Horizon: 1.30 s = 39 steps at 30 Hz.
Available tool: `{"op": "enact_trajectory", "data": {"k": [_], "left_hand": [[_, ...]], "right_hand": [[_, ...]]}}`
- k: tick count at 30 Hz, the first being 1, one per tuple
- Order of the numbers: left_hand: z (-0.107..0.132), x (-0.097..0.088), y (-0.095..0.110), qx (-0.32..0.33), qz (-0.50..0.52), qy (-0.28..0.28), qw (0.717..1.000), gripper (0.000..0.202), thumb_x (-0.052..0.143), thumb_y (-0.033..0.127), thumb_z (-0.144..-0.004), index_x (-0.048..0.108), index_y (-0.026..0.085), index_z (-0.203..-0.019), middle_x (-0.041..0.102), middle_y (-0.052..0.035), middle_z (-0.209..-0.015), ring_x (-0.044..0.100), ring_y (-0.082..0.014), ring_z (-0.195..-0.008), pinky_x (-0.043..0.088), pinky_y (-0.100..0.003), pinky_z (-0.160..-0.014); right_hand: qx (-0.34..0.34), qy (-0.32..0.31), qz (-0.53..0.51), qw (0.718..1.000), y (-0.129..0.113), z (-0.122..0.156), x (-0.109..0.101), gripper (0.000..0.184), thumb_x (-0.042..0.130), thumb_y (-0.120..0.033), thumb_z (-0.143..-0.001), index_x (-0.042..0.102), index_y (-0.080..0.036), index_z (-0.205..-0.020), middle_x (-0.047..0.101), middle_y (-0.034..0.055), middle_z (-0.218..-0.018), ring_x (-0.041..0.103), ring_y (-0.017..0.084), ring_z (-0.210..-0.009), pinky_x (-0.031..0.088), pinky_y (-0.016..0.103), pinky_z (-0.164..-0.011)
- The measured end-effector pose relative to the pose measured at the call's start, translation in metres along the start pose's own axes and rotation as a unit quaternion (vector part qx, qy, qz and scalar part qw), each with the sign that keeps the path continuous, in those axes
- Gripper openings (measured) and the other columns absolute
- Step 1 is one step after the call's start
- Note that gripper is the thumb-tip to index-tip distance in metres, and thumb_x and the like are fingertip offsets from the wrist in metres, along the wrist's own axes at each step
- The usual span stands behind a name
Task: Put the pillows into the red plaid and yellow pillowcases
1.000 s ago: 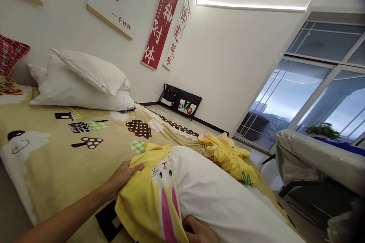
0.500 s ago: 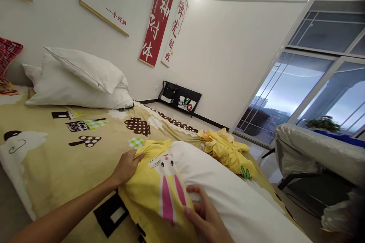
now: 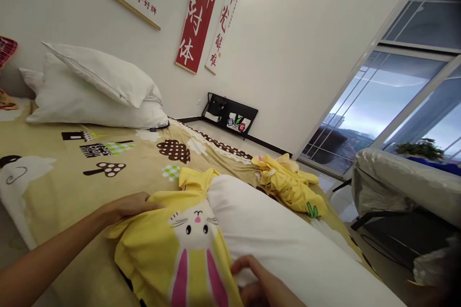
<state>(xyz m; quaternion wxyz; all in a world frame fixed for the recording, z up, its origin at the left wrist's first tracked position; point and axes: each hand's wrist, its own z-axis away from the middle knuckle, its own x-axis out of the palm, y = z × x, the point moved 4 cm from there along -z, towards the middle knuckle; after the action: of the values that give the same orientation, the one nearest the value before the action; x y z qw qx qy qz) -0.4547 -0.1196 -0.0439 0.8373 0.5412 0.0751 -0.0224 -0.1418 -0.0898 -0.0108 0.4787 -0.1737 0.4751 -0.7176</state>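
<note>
A yellow pillowcase (image 3: 151, 244) with a white rabbit print covers one end of a white pillow (image 3: 281, 240) lying on the bed. My left hand (image 3: 135, 205) is closed on the pillowcase's left side, pulling the fabric out taut, its fingertips hidden behind the cloth. At the lower middle, my right hand (image 3: 264, 283) has its fingers curled at the pillowcase's right edge, against the white pillow; its thumb is out of sight. The rest of the pillow lies bare to the right.
White pillows (image 3: 97, 91) are stacked at the bed's far left. A crumpled yellow cloth (image 3: 288, 182) lies on the bed's far right edge. Beyond it stand a plastic-wrapped sofa-like piece (image 3: 403, 192) and a low black rack (image 3: 230, 115) by the wall.
My left hand has drawn the pillowcase toward the left and spread it, so the rabbit print now faces me more. My right hand stays near the fabric's edge, slightly lower.
</note>
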Motion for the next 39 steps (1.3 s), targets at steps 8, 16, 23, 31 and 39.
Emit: {"op": "enact_trajectory", "data": {"k": [8,16,23,31,39], "left_hand": [[-0.017,0.019,0.005,0.175,-0.215,0.169,0.946,0.03,0.053,0.04,-0.071,0.065,0.019,-0.088,0.07,-0.0106,-0.107,0.061,-0.0302,-0.104,0.045,-0.035,-0.089],[-0.012,-0.02,-0.007,0.085,-0.15,-0.015,0.985,0.036,0.058,0.046,-0.071,0.067,0.02,-0.095,0.072,-0.0033,-0.102,0.064,-0.0282,-0.098,0.049,-0.029,-0.079],[-0.008,-0.029,0.013,0.076,-0.446,0.23,0.862,0.052,0.05,0.021,-0.066,0.06,0.014,-0.116,0.062,-0.0187,-0.118,0.058,-0.0351,-0.107,0.043,-0.044,-0.088],[-0.007,0.066,0.127,0.268,-0.442,0.193,0.834,0.03,0.032,0.025,-0.088,0.056,0.02,-0.105,0.065,-0.0092,-0.104,0.06,-0.0231,-0.096,0.044,-0.034,-0.083],[-0.054,0.118,0.149,0.26,-0.618,0.19,0.717,0.04,0.047,0.011,-0.074,0.057,0.009,-0.113,0.058,-0.021,-0.114,0.056,-0.0356,-0.106,0.049,-0.049,-0.081]], "right_hand": [[-0.12,0.036,0.093,0.988,-0.053,-0.002,-0.003,0.044,0.065,-0.037,-0.066,0.04,-0.022,-0.1,0.05,-0.0062,-0.07,0.043,0.009,-0.059,0.03,0.021,-0.052],[-0.131,-0.015,0.173,0.976,-0.075,0.039,-0.073,0.046,0.066,-0.053,-0.073,0.059,-0.022,-0.107,0.066,0.004,-0.089,0.061,0.016,-0.076,0.047,0.029,-0.07],[-0.182,0.206,0.464,0.842,-0.098,-0.041,-0.168,0.09,0.075,-0.044,-0.063,0.04,-0.017,-0.141,0.047,0.0174,-0.138,0.042,0.034,-0.126,0.029,0.05,-0.104],[-0.207,0.093,0.5,0.836,-0.06,-0.077,-0.13,0.098,0.077,-0.046,-0.055,0.038,-0.024,-0.143,0.06,0.0123,-0.126,0.056,0.031,-0.112,0.042,0.039,-0.093],[-0.128,0.213,0.662,0.707,-0.055,-0.052,-0.074,0.092,0.073,-0.028,-0.057,0.038,-0.022,-0.141,0.07,0.0137,-0.096,0.066,0.033,-0.084,0.046,0.036,-0.068]]}}
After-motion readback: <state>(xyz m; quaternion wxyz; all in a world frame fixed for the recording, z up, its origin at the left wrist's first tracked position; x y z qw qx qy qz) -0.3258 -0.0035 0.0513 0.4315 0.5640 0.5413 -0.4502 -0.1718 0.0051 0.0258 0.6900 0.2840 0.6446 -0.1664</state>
